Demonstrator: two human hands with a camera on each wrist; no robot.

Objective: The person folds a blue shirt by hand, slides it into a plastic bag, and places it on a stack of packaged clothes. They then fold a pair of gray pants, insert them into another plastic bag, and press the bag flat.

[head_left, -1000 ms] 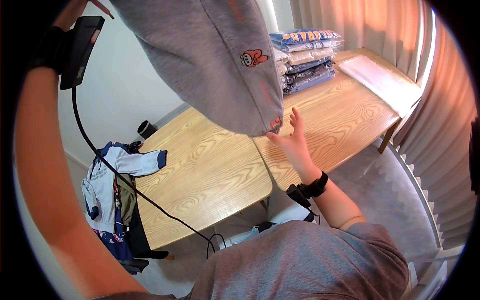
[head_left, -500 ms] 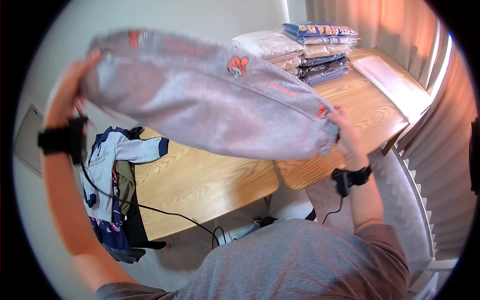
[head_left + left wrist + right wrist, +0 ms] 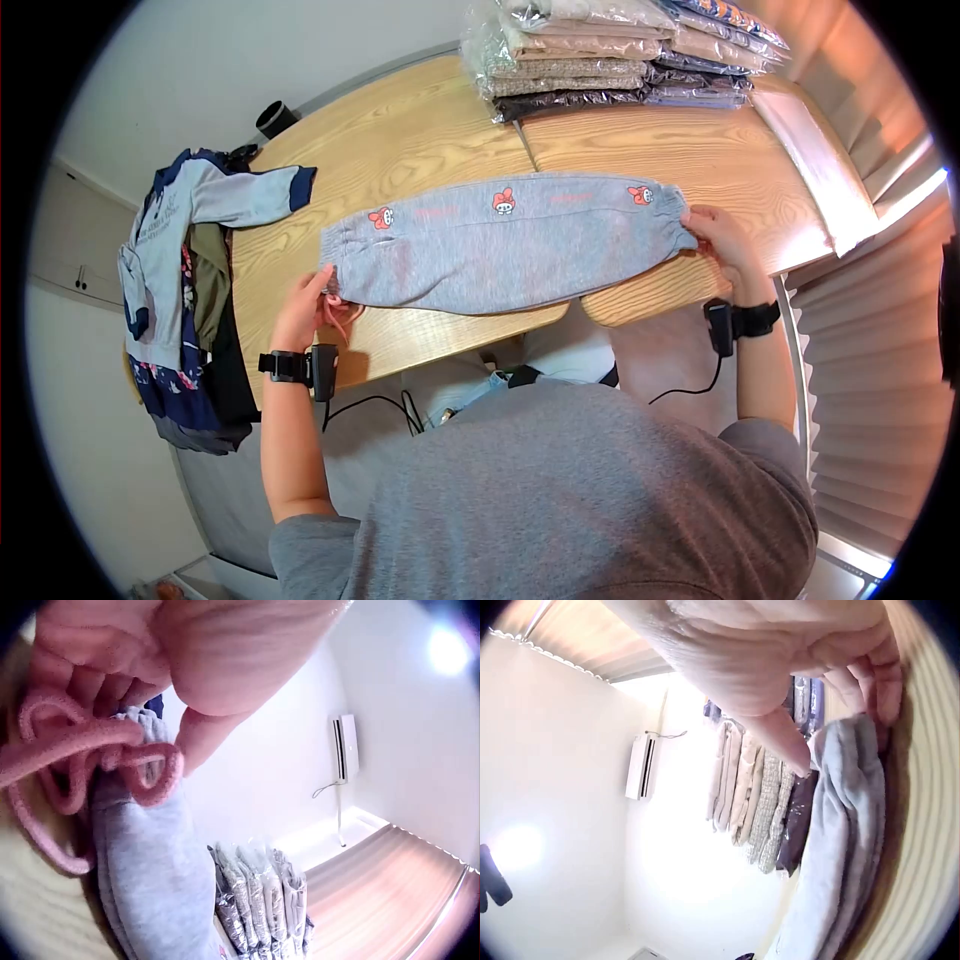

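Observation:
Grey sweatpants (image 3: 470,250) with red-hooded character prints lie stretched lengthwise over the near part of the wooden table. At the waistband, my left hand (image 3: 303,312) pinches the corner beside a pink drawstring (image 3: 343,312); in the left wrist view the looped drawstring (image 3: 71,754) hangs by the curled fingers and the grey cloth (image 3: 154,862). My right hand (image 3: 722,240) grips the gathered ankle cuff at the other end. The right wrist view has the thumb and fingers of that hand (image 3: 780,667) around the cuff (image 3: 847,750).
Stacks of clothes in clear bags (image 3: 580,75) stand at the back of the table (image 3: 400,120). Flat clear bags (image 3: 815,165) lie at the right. Several garments (image 3: 165,240) drape over the left edge, near a black cup (image 3: 275,120). A cable (image 3: 380,398) runs by my body.
The sweatpants have come down from the air onto the table, pulled out between both hands. My right hand, free a second ago, has taken hold of the cuff; my left arm has lowered.

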